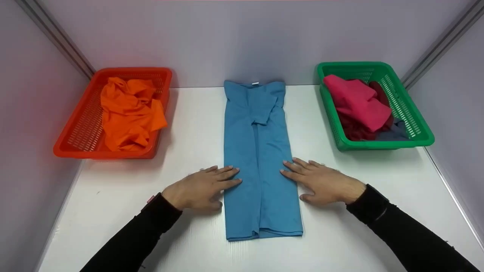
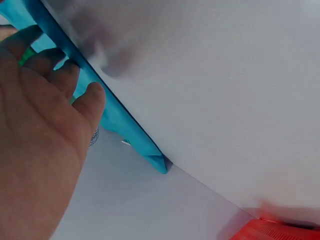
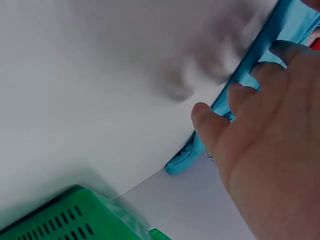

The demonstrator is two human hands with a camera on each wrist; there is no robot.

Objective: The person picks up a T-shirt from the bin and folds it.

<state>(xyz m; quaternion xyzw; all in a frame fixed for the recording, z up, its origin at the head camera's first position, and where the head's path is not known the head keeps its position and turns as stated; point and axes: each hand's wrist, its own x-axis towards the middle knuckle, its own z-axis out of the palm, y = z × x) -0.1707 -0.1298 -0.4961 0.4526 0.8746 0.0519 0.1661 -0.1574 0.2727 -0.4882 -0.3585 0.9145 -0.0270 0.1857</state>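
A blue shirt [image 1: 242, 158] lies folded into a long, narrow strip down the middle of the white table, its collar end with a small white tag toward the back wall. One short sleeve is folded over near the top. My left hand [image 1: 204, 189] rests at the strip's left edge with fingers extended onto the cloth. On the opposite edge my right hand [image 1: 321, 181] lies with its fingertips on the fabric and its thumb beside it on the table. Both wrist views show the shirt's edge [image 2: 125, 120] under the spread fingers.
An orange-red basket [image 1: 75, 151] at the back left holds an orange garment [image 1: 130, 113]. At the back right stands a green basket [image 1: 423, 132] with a pink cloth [image 1: 359, 102], dark red cloth and grey-blue cloth. Walls [image 1: 204, 41] enclose the table on the back and sides.
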